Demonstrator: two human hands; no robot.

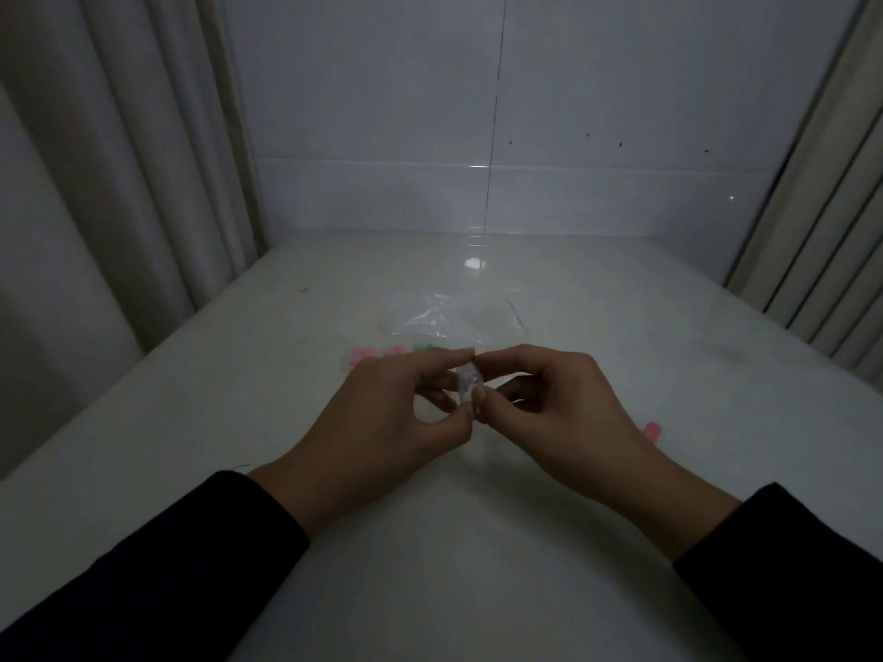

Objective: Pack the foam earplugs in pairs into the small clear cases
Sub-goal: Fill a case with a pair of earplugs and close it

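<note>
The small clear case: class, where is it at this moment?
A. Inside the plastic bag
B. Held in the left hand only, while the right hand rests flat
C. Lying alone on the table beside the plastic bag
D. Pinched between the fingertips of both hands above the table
D: the small clear case sits between the left hand and the right hand, whose thumbs and forefingers pinch it from both sides above the table.

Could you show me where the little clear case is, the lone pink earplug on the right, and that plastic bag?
clear case [467, 380], head view, its middle, pinched between both hands.
pink earplug [651, 430], head view, its visible end beside the right wrist.
plastic bag [432, 317], head view, its crinkled middle.
</note>
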